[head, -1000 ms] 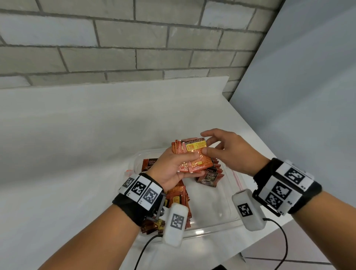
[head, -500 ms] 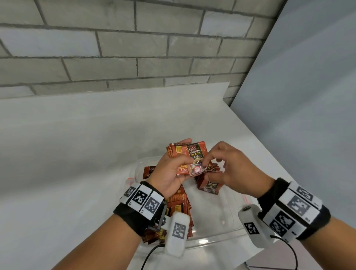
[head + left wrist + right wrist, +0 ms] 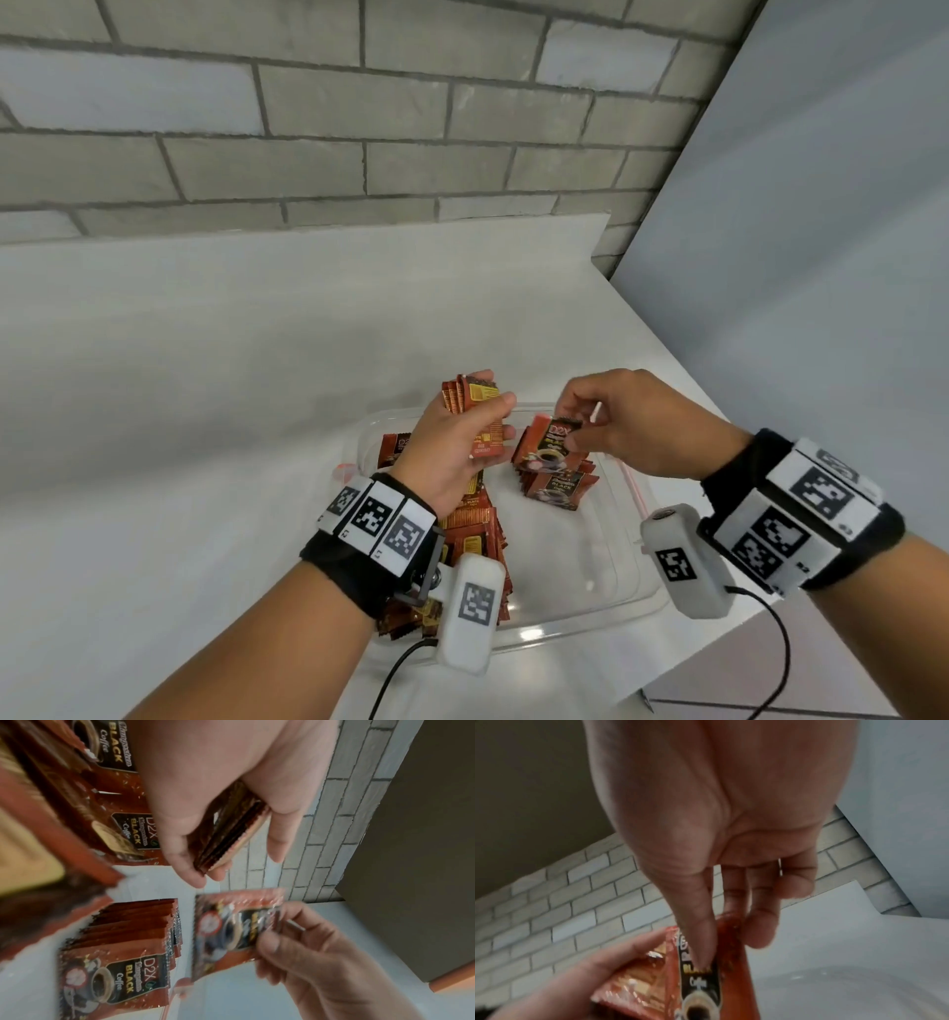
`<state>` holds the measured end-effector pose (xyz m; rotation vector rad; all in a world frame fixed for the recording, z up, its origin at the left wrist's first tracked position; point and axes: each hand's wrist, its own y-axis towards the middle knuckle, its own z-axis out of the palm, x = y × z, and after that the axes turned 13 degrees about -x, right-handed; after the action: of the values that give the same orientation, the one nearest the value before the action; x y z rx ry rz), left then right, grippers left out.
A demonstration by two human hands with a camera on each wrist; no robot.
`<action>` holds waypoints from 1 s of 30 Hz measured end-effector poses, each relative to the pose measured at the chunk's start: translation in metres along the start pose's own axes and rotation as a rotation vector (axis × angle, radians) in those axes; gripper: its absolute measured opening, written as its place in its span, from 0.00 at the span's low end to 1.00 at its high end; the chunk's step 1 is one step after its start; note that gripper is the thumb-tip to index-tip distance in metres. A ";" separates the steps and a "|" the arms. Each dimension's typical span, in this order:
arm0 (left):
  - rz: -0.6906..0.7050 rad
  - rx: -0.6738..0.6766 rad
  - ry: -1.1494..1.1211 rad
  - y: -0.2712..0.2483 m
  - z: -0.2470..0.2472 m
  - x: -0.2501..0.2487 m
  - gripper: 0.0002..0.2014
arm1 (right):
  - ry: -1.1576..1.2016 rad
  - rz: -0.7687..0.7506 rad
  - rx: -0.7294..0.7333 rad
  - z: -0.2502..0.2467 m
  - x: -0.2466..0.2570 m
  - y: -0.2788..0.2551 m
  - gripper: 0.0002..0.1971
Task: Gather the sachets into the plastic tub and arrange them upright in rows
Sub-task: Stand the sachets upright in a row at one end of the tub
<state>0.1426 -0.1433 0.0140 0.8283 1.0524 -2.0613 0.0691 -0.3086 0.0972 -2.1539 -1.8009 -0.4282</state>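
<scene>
My left hand (image 3: pixel 462 442) grips a stack of red-brown coffee sachets (image 3: pixel 475 411) above the clear plastic tub (image 3: pixel 590 575); the left wrist view shows the stack (image 3: pixel 228 833) edge-on between thumb and fingers. My right hand (image 3: pixel 611 421) pinches a single sachet (image 3: pixel 547 447) by its top edge, just right of the stack; thumb and fingers clamp this sachet (image 3: pixel 700 973) in the right wrist view. Under it a short leaning row of sachets (image 3: pixel 557 485) sits in the tub. More sachets (image 3: pixel 472 539) lie piled along the tub's left side, partly hidden by my left wrist.
The tub stands on a white counter (image 3: pixel 205 385) near its front right corner, where the edge drops to the floor. A grey brick wall (image 3: pixel 359 128) runs behind and a pale panel (image 3: pixel 821 257) stands to the right. Camera cables hang from both wrists.
My right hand has drawn one sachet off the stack in my left hand and carried it right and down over the leaning row. The left hand keeps the remaining stack.
</scene>
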 end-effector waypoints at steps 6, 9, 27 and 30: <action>0.012 -0.016 0.042 0.002 0.000 0.002 0.18 | -0.409 0.064 0.239 0.032 -0.012 -0.003 0.02; 0.013 -0.002 0.050 0.001 -0.001 0.001 0.18 | -0.546 0.063 0.283 0.043 -0.015 -0.002 0.05; 0.009 0.023 0.066 -0.002 0.000 -0.001 0.18 | -0.773 0.000 0.283 0.051 0.001 0.007 0.07; 0.007 0.018 0.063 -0.003 0.000 -0.001 0.18 | -0.770 0.003 0.267 0.053 0.000 0.007 0.07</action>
<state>0.1407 -0.1415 0.0164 0.9102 1.0649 -2.0529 0.0779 -0.2883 0.0490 -2.2785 -2.0407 0.7087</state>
